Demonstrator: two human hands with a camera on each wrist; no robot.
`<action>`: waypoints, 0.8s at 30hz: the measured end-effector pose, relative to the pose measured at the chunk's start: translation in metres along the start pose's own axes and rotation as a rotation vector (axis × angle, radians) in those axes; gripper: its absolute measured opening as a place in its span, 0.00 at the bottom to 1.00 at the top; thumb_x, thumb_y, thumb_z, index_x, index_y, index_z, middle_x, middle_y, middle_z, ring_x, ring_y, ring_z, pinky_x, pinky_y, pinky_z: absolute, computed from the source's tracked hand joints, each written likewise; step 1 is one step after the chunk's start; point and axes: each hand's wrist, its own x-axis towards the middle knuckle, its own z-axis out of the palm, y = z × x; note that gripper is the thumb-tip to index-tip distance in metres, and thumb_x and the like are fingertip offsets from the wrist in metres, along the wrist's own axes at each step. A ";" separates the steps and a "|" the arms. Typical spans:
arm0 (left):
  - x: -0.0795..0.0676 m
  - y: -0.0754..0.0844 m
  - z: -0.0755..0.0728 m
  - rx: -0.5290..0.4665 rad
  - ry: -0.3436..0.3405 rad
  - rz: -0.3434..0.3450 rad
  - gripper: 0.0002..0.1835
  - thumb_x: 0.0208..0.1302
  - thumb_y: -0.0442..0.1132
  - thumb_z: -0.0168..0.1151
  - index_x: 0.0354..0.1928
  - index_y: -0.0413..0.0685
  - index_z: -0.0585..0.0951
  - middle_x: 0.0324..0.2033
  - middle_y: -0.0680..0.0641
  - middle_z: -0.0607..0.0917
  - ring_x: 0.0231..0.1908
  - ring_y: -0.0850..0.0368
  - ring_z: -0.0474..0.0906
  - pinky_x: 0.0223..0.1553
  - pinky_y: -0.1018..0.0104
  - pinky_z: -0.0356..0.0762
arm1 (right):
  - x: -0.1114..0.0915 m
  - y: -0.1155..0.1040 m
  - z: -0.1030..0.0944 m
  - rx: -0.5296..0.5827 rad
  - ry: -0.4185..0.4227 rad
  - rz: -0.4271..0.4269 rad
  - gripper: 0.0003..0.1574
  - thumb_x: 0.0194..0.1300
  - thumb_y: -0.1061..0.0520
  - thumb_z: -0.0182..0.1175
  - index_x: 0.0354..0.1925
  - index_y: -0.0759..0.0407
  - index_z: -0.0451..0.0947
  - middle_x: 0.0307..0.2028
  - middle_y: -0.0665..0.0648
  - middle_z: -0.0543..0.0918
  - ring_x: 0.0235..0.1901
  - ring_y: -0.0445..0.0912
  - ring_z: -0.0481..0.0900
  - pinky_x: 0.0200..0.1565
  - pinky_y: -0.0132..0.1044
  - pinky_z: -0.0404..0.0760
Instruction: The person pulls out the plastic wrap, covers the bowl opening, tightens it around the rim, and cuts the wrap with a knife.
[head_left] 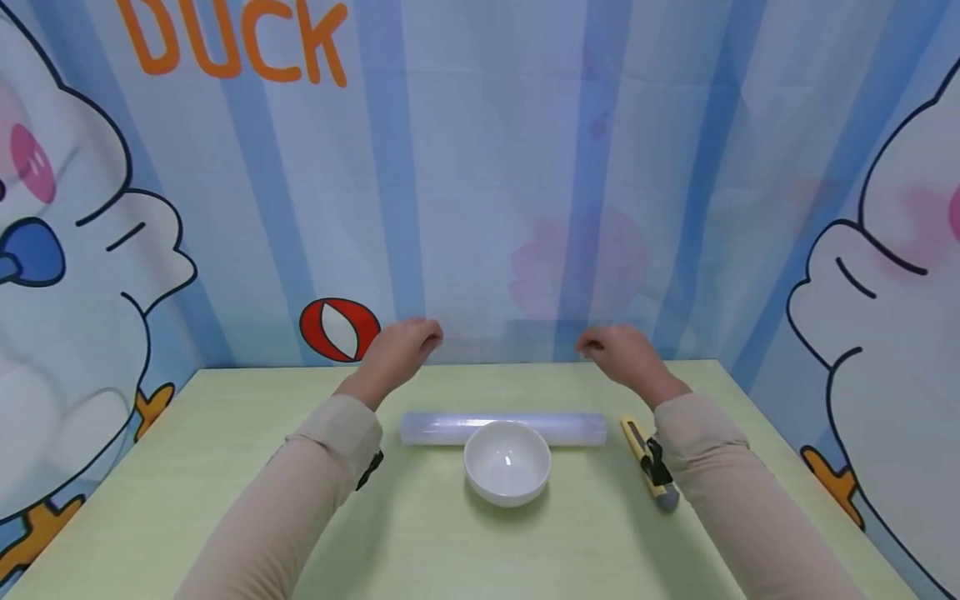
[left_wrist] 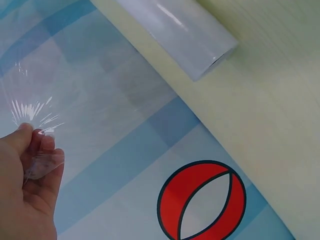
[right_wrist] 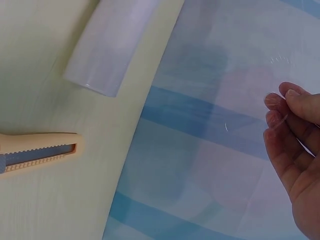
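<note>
Both hands are raised above the far part of the table. My left hand pinches clear cling film between thumb and fingers, and bright creases fan out from the pinch in the left wrist view. The right hand also pinches the transparent film, its thumb meeting the fingertips in the right wrist view. Between and below the hands, a roll of cling film lies crosswise on the table. Just in front of it stands a white bowl, overlapping the roll in the head view.
A yellow utility knife lies right of the roll, partly hidden by a black strap at the right sleeve. The pale green table ends at a blue striped curtain printed with cartoon ducks and a red ball.
</note>
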 end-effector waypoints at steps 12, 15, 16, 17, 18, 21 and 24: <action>0.004 0.001 -0.013 0.009 0.032 0.023 0.05 0.63 0.36 0.57 0.39 0.48 0.80 0.34 0.48 0.82 0.35 0.54 0.78 0.39 0.63 0.79 | 0.003 -0.003 -0.010 -0.001 0.045 -0.025 0.13 0.67 0.60 0.50 0.43 0.60 0.81 0.41 0.60 0.84 0.40 0.52 0.80 0.41 0.47 0.78; 0.004 0.002 -0.016 0.005 0.030 0.007 0.05 0.63 0.37 0.57 0.39 0.48 0.80 0.35 0.48 0.83 0.35 0.54 0.78 0.39 0.63 0.79 | 0.004 -0.004 -0.011 0.001 0.050 -0.031 0.13 0.67 0.60 0.51 0.43 0.60 0.81 0.42 0.60 0.83 0.41 0.53 0.80 0.42 0.47 0.78; 0.005 0.002 -0.017 0.005 0.030 0.004 0.06 0.63 0.37 0.57 0.40 0.48 0.80 0.35 0.48 0.83 0.36 0.54 0.78 0.40 0.63 0.79 | 0.004 -0.005 -0.012 0.000 0.053 -0.033 0.13 0.67 0.60 0.51 0.43 0.60 0.81 0.42 0.60 0.83 0.41 0.53 0.80 0.42 0.47 0.78; 0.005 0.002 -0.018 0.006 0.031 0.001 0.06 0.63 0.37 0.57 0.40 0.48 0.80 0.35 0.48 0.83 0.36 0.54 0.78 0.40 0.63 0.79 | 0.004 -0.005 -0.012 0.000 0.055 -0.034 0.13 0.67 0.60 0.51 0.43 0.60 0.81 0.42 0.60 0.83 0.41 0.53 0.80 0.43 0.47 0.78; 0.005 0.002 -0.018 0.006 0.034 -0.003 0.06 0.63 0.37 0.57 0.40 0.48 0.80 0.35 0.48 0.83 0.36 0.54 0.78 0.40 0.63 0.79 | 0.004 -0.006 -0.013 0.001 0.059 -0.035 0.13 0.67 0.59 0.51 0.43 0.60 0.81 0.42 0.60 0.83 0.41 0.53 0.80 0.43 0.47 0.78; 0.007 0.002 -0.019 0.014 0.042 -0.002 0.06 0.63 0.37 0.57 0.40 0.48 0.80 0.35 0.48 0.83 0.36 0.54 0.78 0.40 0.63 0.79 | 0.004 -0.007 -0.014 0.006 0.067 -0.035 0.12 0.67 0.60 0.51 0.43 0.59 0.81 0.42 0.60 0.83 0.41 0.53 0.80 0.43 0.47 0.78; 0.009 0.002 -0.020 0.020 0.053 0.008 0.06 0.63 0.37 0.57 0.40 0.47 0.81 0.35 0.47 0.82 0.36 0.53 0.78 0.39 0.62 0.79 | 0.004 -0.008 -0.016 0.015 0.069 -0.036 0.13 0.67 0.60 0.51 0.43 0.59 0.81 0.41 0.60 0.84 0.41 0.53 0.80 0.43 0.47 0.78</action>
